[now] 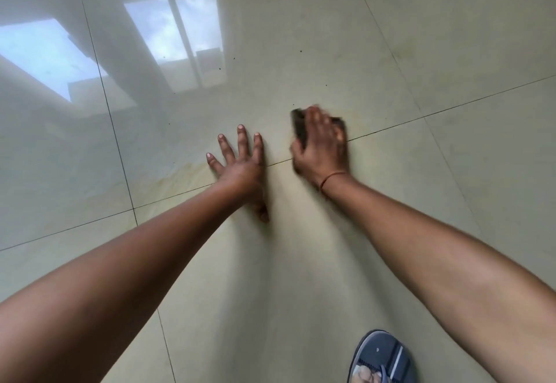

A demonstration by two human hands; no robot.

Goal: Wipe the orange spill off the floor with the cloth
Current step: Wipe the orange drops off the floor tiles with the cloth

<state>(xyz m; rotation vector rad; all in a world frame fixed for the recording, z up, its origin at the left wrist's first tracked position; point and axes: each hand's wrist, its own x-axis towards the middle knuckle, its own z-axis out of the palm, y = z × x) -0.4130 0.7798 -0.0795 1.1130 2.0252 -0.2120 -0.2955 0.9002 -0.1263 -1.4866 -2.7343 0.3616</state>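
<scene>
- While the right hand presses the dark cloth flat to the floor, its fingers are curled over the cloth's top, and the cloth shows only at the hand's 11 and 1 o'clock edges; the hand is blurred.
- Left hand lies just beside it at 9 o'clock, palm down, fingers spread, gripping nothing; it looks like a prop for the body.
- What shows of the spill is a faint orange-yellow smear at the left hand's 8 to 9 o'clock, running along the grout line; a paler tinge lies at the cloth's 2 o'clock.
- So the larger stain lies at the cloth's 8 o'clock, with the left hand between them.
- My reading: the cloth hand must sweep across, or the left hand must lift clear first.
- A sandalled foot sits at 5 o'clock, well apart.
</scene>
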